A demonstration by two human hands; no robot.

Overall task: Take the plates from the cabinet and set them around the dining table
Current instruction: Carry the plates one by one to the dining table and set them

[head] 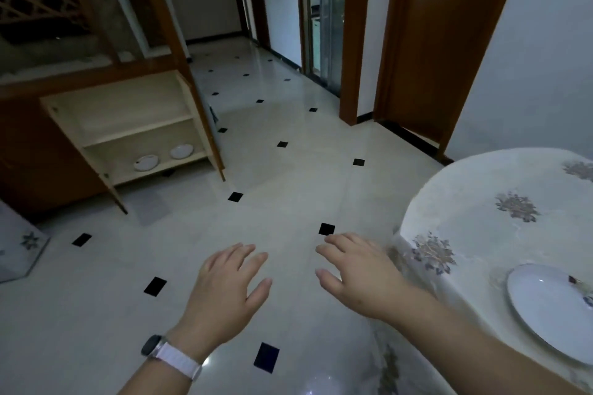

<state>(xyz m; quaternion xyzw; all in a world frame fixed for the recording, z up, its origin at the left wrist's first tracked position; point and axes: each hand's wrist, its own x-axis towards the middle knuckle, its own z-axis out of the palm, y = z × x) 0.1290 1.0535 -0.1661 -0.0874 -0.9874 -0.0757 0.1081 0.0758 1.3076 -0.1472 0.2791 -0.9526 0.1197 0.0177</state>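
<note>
Where the cabinet (128, 125) stands at the far left with both doors swung open, two plates lie side by side on its bottom shelf (167, 167): the left plate (146, 162) nearer the front, the right plate (181, 151) just beyond it. A pale tiled floor (288, 176) with small black squares spreads from there. Above it hangs the left hand (229, 292), palm down, fingers straight and spread, holding nothing, with a white-banded watch (157, 346) on its wrist. Just beside it but apart, the right hand (356, 276) is likewise flat, spread and empty, near the edge of the round surface (481, 189). A flowered cloth (433, 253) covers that surface, and a third plate (545, 311) rests on it at the far right, partly cut off by the frame.
</note>
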